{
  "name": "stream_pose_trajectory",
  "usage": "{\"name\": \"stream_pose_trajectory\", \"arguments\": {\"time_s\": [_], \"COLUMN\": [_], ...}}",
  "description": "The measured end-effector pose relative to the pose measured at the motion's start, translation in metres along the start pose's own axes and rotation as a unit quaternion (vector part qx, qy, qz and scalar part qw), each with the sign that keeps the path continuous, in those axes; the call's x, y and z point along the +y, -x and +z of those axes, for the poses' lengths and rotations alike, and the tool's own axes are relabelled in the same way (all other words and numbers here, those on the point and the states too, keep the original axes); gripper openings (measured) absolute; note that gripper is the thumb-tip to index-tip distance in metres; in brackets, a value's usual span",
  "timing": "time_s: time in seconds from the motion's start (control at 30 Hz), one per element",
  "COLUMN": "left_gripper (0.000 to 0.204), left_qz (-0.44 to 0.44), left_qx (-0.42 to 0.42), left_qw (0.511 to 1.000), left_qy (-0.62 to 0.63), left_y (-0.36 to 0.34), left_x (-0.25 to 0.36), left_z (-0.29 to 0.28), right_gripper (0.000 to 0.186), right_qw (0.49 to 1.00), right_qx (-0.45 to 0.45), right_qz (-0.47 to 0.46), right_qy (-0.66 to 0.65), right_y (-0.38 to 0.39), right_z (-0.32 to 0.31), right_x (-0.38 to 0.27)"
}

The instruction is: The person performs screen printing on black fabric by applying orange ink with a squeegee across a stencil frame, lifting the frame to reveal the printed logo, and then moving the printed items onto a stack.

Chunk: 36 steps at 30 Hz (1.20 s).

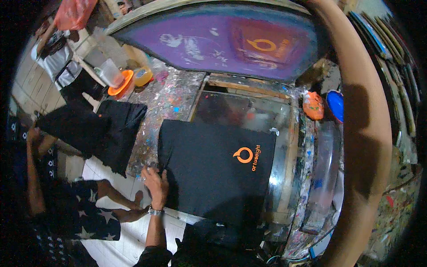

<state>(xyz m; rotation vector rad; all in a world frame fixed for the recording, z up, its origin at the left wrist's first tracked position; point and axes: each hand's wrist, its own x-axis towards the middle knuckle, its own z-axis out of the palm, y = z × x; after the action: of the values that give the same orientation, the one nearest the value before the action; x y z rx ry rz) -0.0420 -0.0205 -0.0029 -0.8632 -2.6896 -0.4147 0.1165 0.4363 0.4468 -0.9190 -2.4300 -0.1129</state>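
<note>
A black cloth panel with an orange printed logo lies on the glass-topped work board. My left hand, a watch on its wrist, is at the panel's left edge with fingers apart and slightly bent, thumb against the cloth. Above the board a purple printing screen is tilted up, bearing an orange design. My right arm reaches up along the right side; my right hand, mostly cut off, is at the screen's upper frame, fingers not clearly visible.
More black cloth lies left, near a co-worker's hand. Another person stands behind, near orange containers. An orange bag, blue bowl and clear cylinder sit right of the board. Stacked panels stand far right.
</note>
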Motion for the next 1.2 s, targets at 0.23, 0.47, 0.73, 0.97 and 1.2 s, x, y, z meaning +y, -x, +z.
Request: {"name": "stream_pose_trajectory", "arguments": {"time_s": [0.23,0.47,0.73,0.97,1.2], "left_gripper": [0.036,0.047,0.033,0.030,0.035], "left_qz": [-0.180,-0.175,-0.186,-0.136,-0.239], "left_qx": [0.092,-0.281,-0.378,-0.086,0.091], "left_qw": [0.908,0.559,0.226,0.346,0.415], "left_qy": [0.368,0.760,0.878,0.924,0.873], "left_y": [-0.004,-0.029,-0.176,-0.335,-0.319], "left_x": [0.011,0.033,0.060,-0.125,-0.369], "left_z": [-0.002,-0.109,-0.058,-0.095,-0.094], "right_gripper": [0.081,0.093,0.074,0.071,0.068], "right_qw": [0.995,0.992,0.987,0.992,0.989], "right_qx": [0.032,-0.071,-0.076,-0.022,-0.027], "right_qz": [-0.042,0.099,0.097,0.045,0.063], "right_qy": [-0.085,-0.043,-0.103,-0.118,-0.128], "right_y": [-0.007,-0.023,-0.013,0.004,-0.001], "right_z": [0.027,0.008,0.010,0.015,0.012], "right_x": [0.017,0.043,0.038,0.003,0.009]}}
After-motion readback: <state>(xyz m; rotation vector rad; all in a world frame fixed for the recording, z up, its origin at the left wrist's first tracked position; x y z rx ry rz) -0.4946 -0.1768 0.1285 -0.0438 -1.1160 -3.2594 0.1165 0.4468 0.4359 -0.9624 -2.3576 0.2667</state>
